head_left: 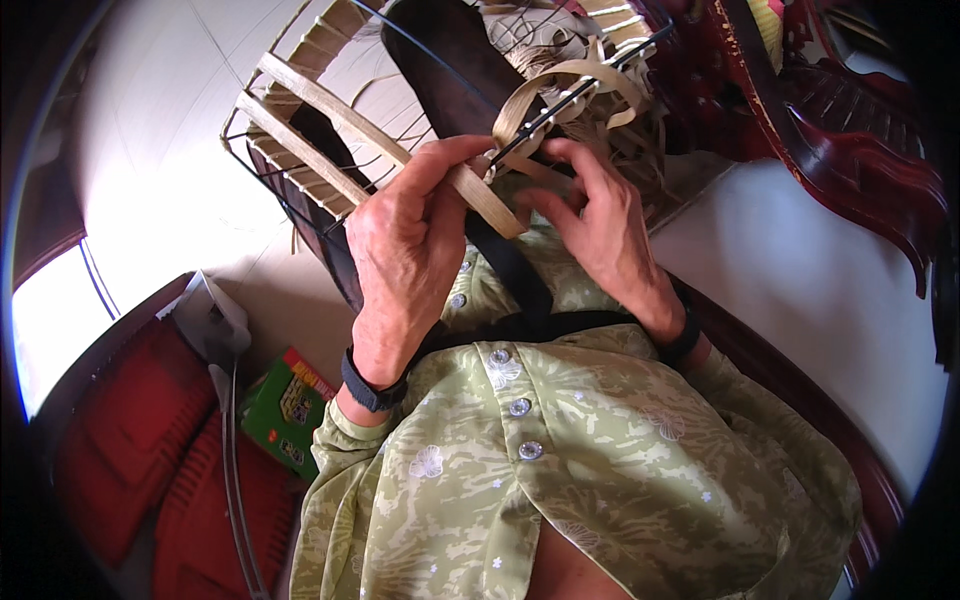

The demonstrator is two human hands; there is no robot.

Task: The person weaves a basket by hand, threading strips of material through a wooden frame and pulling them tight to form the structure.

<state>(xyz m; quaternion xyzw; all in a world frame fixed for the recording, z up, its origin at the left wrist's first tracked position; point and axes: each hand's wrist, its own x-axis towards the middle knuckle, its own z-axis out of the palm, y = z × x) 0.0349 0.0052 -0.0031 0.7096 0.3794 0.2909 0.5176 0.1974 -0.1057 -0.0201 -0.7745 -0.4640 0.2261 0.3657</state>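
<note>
A black wire frame [573, 94], partly wrapped with flat tan strips [312, 93], rests over my lap. My left hand [405, 250] grips a tan strip [481, 201] beside the frame's diagonal bar, thumb and fingers pressed at the bar's lower end. My right hand [605, 230] is just right of that bar, index finger bent at it and thumb reaching left toward a looped strip [615, 85]. Its other fingers are curled and partly hidden, so what they hold is unclear. A tangle of loose strips [640, 170] lies behind the right hand.
A carved dark red wooden piece [780, 120] stands at upper right. At lower left are red plastic pieces [130, 450], a green and red packet [285, 410] and a grey metal object [210, 320]. The pale tiled floor [160, 160] shows around the frame.
</note>
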